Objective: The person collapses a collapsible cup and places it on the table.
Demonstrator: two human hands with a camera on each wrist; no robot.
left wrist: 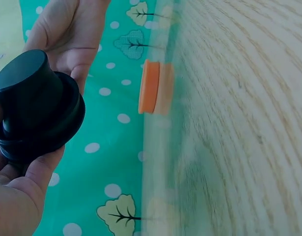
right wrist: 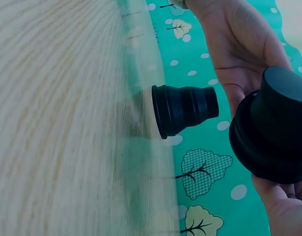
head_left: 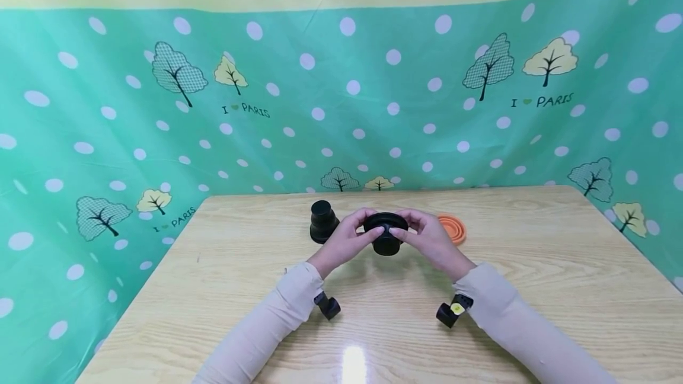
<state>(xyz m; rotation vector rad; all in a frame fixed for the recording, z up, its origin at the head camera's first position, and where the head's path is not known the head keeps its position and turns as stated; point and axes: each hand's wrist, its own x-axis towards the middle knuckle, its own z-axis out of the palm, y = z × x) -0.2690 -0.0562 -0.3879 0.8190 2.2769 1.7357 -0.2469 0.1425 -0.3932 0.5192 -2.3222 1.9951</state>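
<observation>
Both hands hold a black collapsible cup (head_left: 386, 246) above the table, its wide ring uppermost and its narrower end hanging below. My left hand (head_left: 348, 238) grips its left side and my right hand (head_left: 431, 240) its right side, both thumbs pressing the near face. In the left wrist view the cup (left wrist: 35, 105) is partly folded, with a smooth narrow section standing out of a broad ring. A second black collapsible cup (right wrist: 185, 110) stands extended on the table, wide end down, left of the hands. Behind my right hand lies an orange collapsible cup (head_left: 452, 229), folded flat.
The wooden table (head_left: 560, 289) reaches back to a green dotted cloth (head_left: 395, 93) hanging behind it. A small black camera (head_left: 328, 306) sits at the left wrist, and another black camera (head_left: 448, 314) at the right.
</observation>
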